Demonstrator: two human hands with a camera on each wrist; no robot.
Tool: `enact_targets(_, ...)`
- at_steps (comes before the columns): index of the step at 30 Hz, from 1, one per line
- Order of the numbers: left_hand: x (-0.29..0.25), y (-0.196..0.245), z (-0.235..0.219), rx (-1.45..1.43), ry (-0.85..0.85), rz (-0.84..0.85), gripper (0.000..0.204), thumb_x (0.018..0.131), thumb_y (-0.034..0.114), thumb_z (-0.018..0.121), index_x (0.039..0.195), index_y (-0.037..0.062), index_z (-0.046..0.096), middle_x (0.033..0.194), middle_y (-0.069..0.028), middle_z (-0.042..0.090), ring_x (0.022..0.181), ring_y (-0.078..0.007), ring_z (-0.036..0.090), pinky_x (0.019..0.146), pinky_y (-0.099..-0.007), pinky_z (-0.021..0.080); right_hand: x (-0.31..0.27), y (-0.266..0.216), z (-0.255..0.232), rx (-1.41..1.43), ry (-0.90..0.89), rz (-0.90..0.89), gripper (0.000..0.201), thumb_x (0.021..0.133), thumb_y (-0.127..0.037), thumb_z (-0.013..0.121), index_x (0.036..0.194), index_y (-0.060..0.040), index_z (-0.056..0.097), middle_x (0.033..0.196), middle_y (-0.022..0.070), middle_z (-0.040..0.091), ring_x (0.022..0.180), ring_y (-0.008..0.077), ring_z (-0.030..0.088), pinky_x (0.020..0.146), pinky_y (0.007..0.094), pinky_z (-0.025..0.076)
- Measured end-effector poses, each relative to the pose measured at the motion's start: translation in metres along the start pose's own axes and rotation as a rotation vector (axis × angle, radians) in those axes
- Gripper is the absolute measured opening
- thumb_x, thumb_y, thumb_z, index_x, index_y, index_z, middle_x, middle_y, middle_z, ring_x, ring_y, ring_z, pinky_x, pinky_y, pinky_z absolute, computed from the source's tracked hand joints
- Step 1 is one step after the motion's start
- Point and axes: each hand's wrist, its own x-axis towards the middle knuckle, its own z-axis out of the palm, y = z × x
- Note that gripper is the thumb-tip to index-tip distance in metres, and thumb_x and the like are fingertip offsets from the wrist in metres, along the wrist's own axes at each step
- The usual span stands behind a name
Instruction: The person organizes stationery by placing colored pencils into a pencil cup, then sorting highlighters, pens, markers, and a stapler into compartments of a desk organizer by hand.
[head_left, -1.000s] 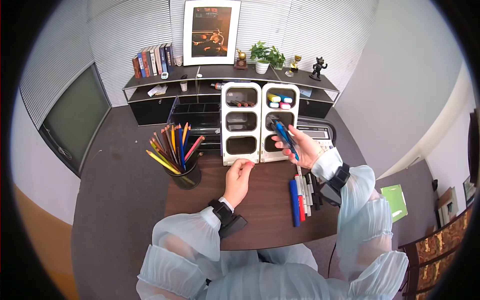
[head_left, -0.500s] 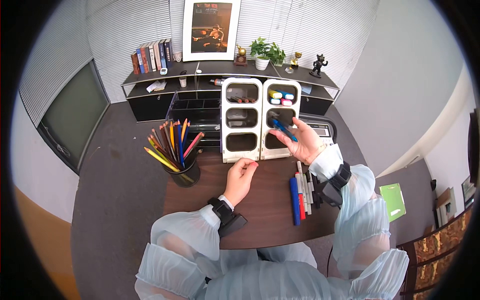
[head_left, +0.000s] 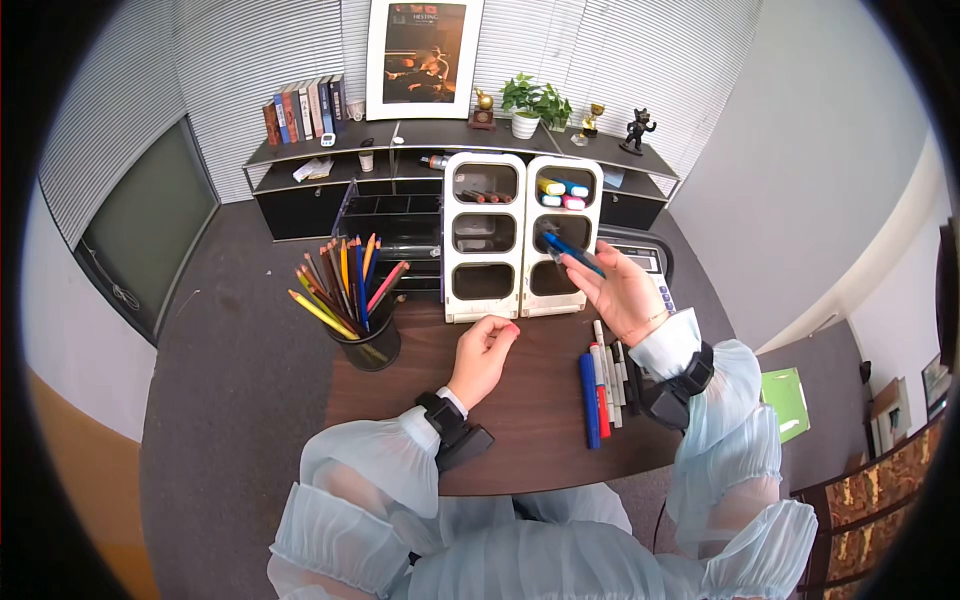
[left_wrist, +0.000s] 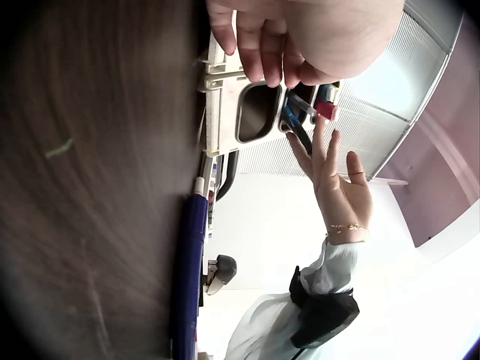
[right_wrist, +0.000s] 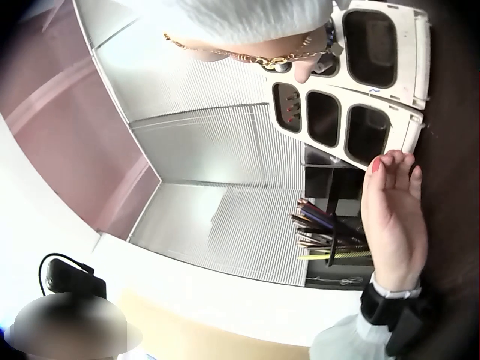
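Two white three-window organizer units (head_left: 484, 308) stand side by side on the brown desk. Blue pens (head_left: 577, 255) jut out of the right unit's middle compartment. Beside them is my right hand (head_left: 630, 295), its fingers extended, with fingertips right at the pens' outer ends. The left wrist view shows the same right hand (left_wrist: 341, 195) with straight, spread fingers by the pens. My left hand (head_left: 480, 355) rests in front of the left unit's base, fingers loosely curled and holding nothing. Colorful highlighters (head_left: 562, 193) fill the right unit's top compartment, and pencils (head_left: 484, 197) lie in the left unit's top one.
A black mesh cup (head_left: 372, 352) of colored pencils stands at the left. Several markers (head_left: 604, 390) lie in a row on the desk at the right. Behind the right hand is a calculator (head_left: 660, 285). A shelf (head_left: 400, 145) with books and a plant stands behind.
My right hand has gone from gripping the blue pens to straight fingers at their ends, and the pens now sit in the middle right compartment. The left hand stays in place.
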Motion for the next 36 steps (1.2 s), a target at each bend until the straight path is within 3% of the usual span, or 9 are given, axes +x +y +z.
enact_targets(7, 0.0, -0.002, 0.0, -0.009, -0.026, 0.008, 0.013, 0.084, 0.012, 0.054, 0.086, -0.0009, 0.057, 0.075, -0.0029, 0.061, 0.067, -0.006, 0.055, 0.061, -0.0197, 0.042, 0.008, 0.003, -0.002, 0.006, 0.036, -0.024, 0.03, 0.081, -0.004, 0.049, 0.106, -0.0039, 0.034, 0.115, 0.014, 0.037, 0.111, 0.0325, 0.045, 0.094, 0.0386, 0.04)
enact_targets(9, 0.0, -0.001, -0.001, 0.011, -0.026, 0.001, 0.014, 0.084, 0.012, 0.054, 0.086, -0.001, 0.057, 0.075, -0.003, 0.061, 0.067, -0.0062, 0.055, 0.061, -0.02, 0.042, 0.012, 0.0, 0.0, 0.056, -0.089, 0.011, 0.055, 0.082, -0.008, 0.05, 0.125, 0.0031, 0.018, 0.123, 0.0149, 0.03, 0.115, 0.0337, 0.04, 0.094, 0.038, 0.04)
enact_targets(13, 0.0, 0.0, 0.0, 0.006, -0.031, 0.009, 0.014, 0.083, 0.012, 0.054, 0.086, -0.0012, 0.058, 0.075, -0.0034, 0.061, 0.068, -0.0068, 0.055, 0.062, -0.0207, 0.043, 0.022, 0.004, 0.012, 0.082, 0.025, 0.02, 0.05, 0.082, -0.01, 0.052, 0.123, 0.001, 0.026, 0.129, 0.017, 0.025, 0.114, 0.036, 0.042, 0.093, 0.0383, 0.042)
enact_targets(20, -0.003, 0.009, -0.002, 0.069, -0.075, -0.08, 0.011, 0.086, 0.009, 0.051, 0.086, -0.001, 0.055, 0.081, -0.0039, 0.06, 0.077, -0.009, 0.056, 0.07, -0.0219, 0.044, -0.012, -0.012, 0.002, -0.014, 0.033, -0.068, 0.037, 0.082, -0.011, 0.052, 0.114, -0.0038, 0.037, 0.115, 0.01, 0.04, 0.101, 0.0327, 0.051, 0.088, 0.0381, 0.042)
enact_targets(24, -0.002, 0.007, 0.0, 0.072, -0.07, -0.023, 0.013, 0.084, 0.011, 0.053, 0.086, -0.0006, 0.057, 0.077, -0.0033, 0.06, 0.071, -0.008, 0.055, 0.066, -0.0215, 0.043, -0.034, -0.028, -0.029, -0.307, -0.192, 0.016, 0.033, 0.083, -0.011, 0.052, 0.113, -0.0029, 0.043, 0.103, 0.0086, 0.054, 0.089, 0.019, 0.055, 0.08, 0.0302, 0.045)
enact_targets(27, -0.001, 0.004, 0.001, 0.068, -0.043, -0.007, 0.014, 0.083, 0.013, 0.055, 0.085, -0.0003, 0.058, 0.075, -0.0031, 0.061, 0.066, -0.0072, 0.054, 0.061, -0.0211, 0.043, -0.045, -0.031, -0.042, -1.553, -0.54, 0.003, 0.032, 0.077, -0.004, 0.054, 0.108, -0.0086, 0.05, 0.105, 0.0084, 0.054, 0.09, 0.0178, 0.055, 0.08, 0.0296, 0.045)
enact_targets(28, -0.001, 0.003, 0.0, 0.074, -0.038, -0.001, 0.014, 0.083, 0.013, 0.055, 0.085, -0.0003, 0.058, 0.075, -0.0031, 0.061, 0.066, -0.0071, 0.054, 0.061, -0.021, 0.043, -0.046, -0.03, -0.048, -1.553, -0.538, 0.005, 0.032, 0.077, -0.004, 0.054, 0.108, -0.0086, 0.05, 0.105, 0.0084, 0.054, 0.09, 0.0178, 0.055, 0.08, 0.0296, 0.045)
enact_targets(30, -0.001, 0.003, 0.0, 0.075, -0.041, -0.002, 0.014, 0.083, 0.013, 0.055, 0.085, -0.0003, 0.058, 0.075, -0.0031, 0.061, 0.066, -0.0072, 0.054, 0.061, -0.021, 0.043, -0.049, -0.024, -0.065, -2.211, -0.876, -0.651, 0.042, 0.069, -0.003, 0.059, 0.11, -0.0103, 0.051, 0.11, 0.0077, 0.051, 0.1, 0.0209, 0.051, 0.082, 0.0315, 0.045)
enact_targets(36, -0.001, 0.005, -0.001, 0.054, -0.063, -0.009, 0.013, 0.083, 0.012, 0.054, 0.085, -0.0008, 0.058, 0.076, -0.0038, 0.061, 0.07, -0.0086, 0.057, 0.063, -0.0214, 0.045, -0.04, -0.023, -0.079, -2.374, -1.095, -0.832, 0.038, 0.077, -0.012, 0.049, 0.114, -0.0161, 0.049, 0.117, 0.0054, 0.046, 0.111, 0.0224, 0.042, 0.093, 0.0349, 0.037)
